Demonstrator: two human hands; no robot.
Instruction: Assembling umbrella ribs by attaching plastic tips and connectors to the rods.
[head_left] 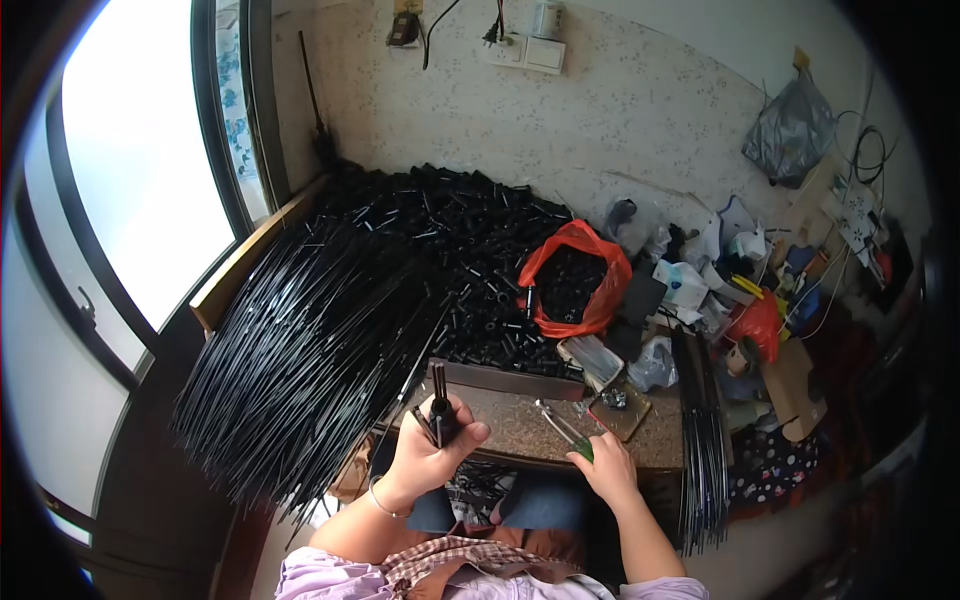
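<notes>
My left hand (428,452) is closed around a black tubular piece (440,408), held upright with thin black prongs standing out of its top. My right hand (610,468) grips green-handled pliers (564,426), their slim metal tips pointing away and to the left over the speckled tabletop (500,420). To the right of the tips lies a small flat tray (632,424) with small shiny metal bits (614,399). Behind it is a clear plastic box (592,360). The two hands are apart, and the tools do not touch.
A large bundle of thin black rods (290,370) overhangs the table's left side. Black tubes (440,215) are heaped at the back, beside an orange-red bag (612,300) of black parts. More black strips (705,470) hang off the right edge. Clutter and a cardboard box (795,385) lie beyond.
</notes>
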